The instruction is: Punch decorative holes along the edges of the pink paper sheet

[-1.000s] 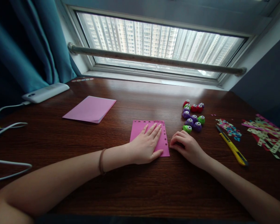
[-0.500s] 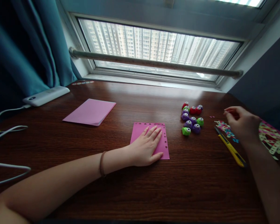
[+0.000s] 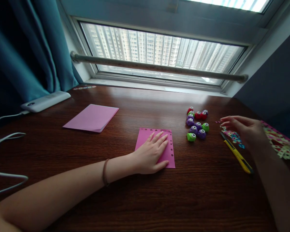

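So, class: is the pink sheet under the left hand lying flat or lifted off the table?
Flat. The pink sheet lies spread on the table, the left hand pressing palm-down.

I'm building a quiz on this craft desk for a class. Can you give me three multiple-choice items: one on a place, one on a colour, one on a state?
1. Where does the left hand rest?
A. on the punched pink card
B. on the yellow knife
C. on the white device

2. What colour is the utility knife?
A. red
B. yellow
C. purple

3. How is the right hand?
A. shut on a punch
B. flat on the card
C. open, fingers spread above the paper bits

Key: 1 A, the palm lies flat on the card. 2 B, its body is yellow. 3 C, it holds nothing visible, and the small punches sit apart to its left.
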`<state>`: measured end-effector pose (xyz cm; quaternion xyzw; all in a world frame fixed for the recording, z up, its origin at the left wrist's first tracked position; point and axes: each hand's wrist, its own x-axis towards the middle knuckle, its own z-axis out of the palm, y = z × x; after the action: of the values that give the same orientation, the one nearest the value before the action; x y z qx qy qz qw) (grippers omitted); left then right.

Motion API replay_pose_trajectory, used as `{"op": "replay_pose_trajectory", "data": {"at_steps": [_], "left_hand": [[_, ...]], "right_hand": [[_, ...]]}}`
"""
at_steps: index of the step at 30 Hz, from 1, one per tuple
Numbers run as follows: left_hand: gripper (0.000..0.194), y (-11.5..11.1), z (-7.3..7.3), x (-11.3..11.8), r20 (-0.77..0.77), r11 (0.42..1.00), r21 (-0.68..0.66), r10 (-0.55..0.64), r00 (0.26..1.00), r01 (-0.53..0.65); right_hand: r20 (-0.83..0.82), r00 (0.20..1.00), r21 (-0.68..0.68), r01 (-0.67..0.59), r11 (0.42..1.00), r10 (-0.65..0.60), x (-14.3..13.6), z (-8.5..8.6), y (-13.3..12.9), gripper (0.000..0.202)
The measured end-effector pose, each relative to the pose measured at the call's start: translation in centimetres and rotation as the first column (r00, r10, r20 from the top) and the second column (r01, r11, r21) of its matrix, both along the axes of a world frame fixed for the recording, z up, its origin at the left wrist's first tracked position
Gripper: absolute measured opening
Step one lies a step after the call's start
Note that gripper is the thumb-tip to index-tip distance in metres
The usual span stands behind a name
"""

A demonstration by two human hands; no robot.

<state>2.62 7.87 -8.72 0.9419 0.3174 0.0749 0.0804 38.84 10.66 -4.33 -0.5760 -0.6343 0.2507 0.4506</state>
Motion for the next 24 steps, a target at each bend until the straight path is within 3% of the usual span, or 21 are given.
{"op": "replay_pose_trajectory", "data": {"at_steps": [1,2,3,5,7,12,18,24], "left_hand": [[0.069,0.0,0.0,0.0,0.011,1.000,0.015,-0.008,1.000,0.008],[0.068,0.0,0.1,0.0,0.021,0.999,0.030,-0.014,1.000,0.013],[0.067,0.0,0.2,0.1,0.032,0.999,0.046,-0.018,0.999,0.016],[0.065,-0.1,0.3,0.1,0.056,0.997,0.075,-0.019,0.998,0.014],[0.063,-0.3,0.4,0.1,0.077,0.995,0.099,-0.015,0.997,0.007],[0.049,-0.5,0.5,0.2,0.115,0.991,0.126,-0.046,0.992,0.032],[0.044,-0.4,0.4,0.1,0.108,0.990,0.113,-0.093,0.990,0.080],[0.059,-0.5,0.5,-0.1,0.056,0.990,0.069,-0.127,0.990,0.123]], "right_hand": [[-0.045,0.994,-0.115,-0.109,0.987,0.104,-1.9,0.0,-0.5,0.026],[-0.073,0.963,-0.219,-0.270,0.938,0.260,-3.9,-0.2,-0.9,0.029],[-0.081,0.909,-0.338,-0.412,0.846,0.410,-5.6,-0.4,-1.2,0.032],[-0.032,0.852,-0.410,-0.487,0.771,0.522,-8.3,-1.1,-1.6,0.034],[0.086,0.845,-0.349,-0.470,0.810,0.527,-9.4,-2.0,-1.6,0.032],[0.270,0.904,-0.147,-0.303,0.942,0.333,-8.2,-3.9,-0.3,0.026],[0.289,0.906,-0.002,-0.323,0.946,0.310,-7.3,-5.1,1.1,0.021],[0.216,0.945,0.013,-0.254,0.967,0.245,-7.3,-4.0,1.0,0.018]]}}
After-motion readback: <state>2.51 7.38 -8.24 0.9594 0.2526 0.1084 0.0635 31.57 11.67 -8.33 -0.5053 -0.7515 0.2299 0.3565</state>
